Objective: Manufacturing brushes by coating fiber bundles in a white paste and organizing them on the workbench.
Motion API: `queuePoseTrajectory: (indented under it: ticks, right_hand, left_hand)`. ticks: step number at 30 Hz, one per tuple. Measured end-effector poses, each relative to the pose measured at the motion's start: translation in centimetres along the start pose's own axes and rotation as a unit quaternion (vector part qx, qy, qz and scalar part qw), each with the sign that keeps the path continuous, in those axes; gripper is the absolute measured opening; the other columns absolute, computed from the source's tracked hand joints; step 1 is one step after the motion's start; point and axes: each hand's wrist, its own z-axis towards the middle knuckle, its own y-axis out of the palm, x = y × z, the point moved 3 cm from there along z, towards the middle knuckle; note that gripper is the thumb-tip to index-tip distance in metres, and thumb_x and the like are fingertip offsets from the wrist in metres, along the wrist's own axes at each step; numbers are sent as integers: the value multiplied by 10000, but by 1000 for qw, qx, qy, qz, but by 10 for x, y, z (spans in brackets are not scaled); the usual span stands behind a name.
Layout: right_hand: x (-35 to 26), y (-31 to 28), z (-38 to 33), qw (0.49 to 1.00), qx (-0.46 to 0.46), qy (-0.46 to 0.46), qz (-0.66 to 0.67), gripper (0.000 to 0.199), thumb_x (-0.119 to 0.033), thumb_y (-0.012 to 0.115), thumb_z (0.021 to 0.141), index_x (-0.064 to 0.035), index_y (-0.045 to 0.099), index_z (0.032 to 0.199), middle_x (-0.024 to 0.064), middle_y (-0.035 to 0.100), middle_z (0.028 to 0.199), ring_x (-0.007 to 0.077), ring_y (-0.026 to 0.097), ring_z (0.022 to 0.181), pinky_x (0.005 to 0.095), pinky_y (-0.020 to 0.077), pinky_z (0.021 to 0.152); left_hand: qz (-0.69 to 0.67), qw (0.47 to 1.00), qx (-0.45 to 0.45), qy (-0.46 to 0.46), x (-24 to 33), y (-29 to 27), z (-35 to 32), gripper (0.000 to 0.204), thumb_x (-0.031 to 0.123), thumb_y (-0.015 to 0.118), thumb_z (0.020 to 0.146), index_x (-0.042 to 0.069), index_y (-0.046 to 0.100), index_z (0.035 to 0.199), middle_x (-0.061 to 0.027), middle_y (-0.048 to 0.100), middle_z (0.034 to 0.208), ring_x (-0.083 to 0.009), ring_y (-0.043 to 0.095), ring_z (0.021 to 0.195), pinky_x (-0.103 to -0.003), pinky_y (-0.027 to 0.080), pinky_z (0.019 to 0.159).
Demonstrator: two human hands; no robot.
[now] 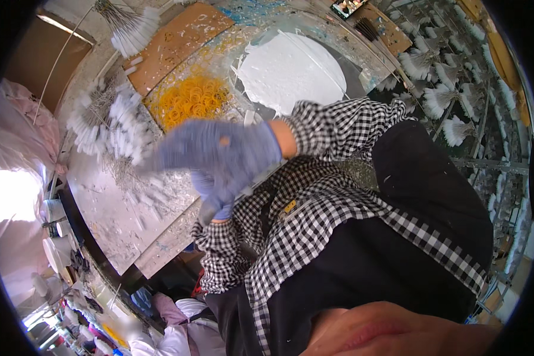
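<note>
A workshop is indicated by a stained worktop [104,216], on which yellow bands [193,98] are piled; white-tipped rods [92,121] are heaped toward its left edge, and white-tufted bundles [439,99] are racked in rows beyond its right edge.

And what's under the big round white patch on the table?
A dark grey surface peeks out around the edges of the white patch. What's beneath its middle is covered, so I can't tell.
</note>
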Motion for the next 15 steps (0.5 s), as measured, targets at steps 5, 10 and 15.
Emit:
queuePoseTrajectory:
  ticks: [5, 10, 15]
  right_hand:
    - [3, 23, -25, 902, -154, 203, 348, 1298, -513, 967, 617, -50, 261, 1603, 155, 493, 1532, 313, 495, 1377, 382, 380, 1182]
    - [20, 41, -46, 896, -236, 294, 236, 816, -404, 878, 707, -56, 590, 1387, 160, 737, 1149, 296, 700, 1079, 389, 541, 958]
    - [52, 59, -55, 882, -311, 355, -2, 553, -405, 790, 756, -82, 704, 1196, 145, 760, 1072, 311, 716, 989, 419, 552, 901]
  left_hand:
    - [-224, 932, 211, 192, 130, 4, 24, 427, 124, 630, 1021, 1, 458, 1392, -145, 670, 1064, -149, 638, 763, -315, 583, 778]
    - [35, 910, 271, 311, 167, -12, 33, 423, -70, 711, 884, 29, 605, 1281, -134, 685, 1113, -180, 687, 920, -265, 573, 646]
    - [333, 855, 114, 381, 130, -2, 45, 305, 17, 744, 892, 56, 728, 1193, -111, 699, 1006, -222, 667, 831, -353, 549, 712]
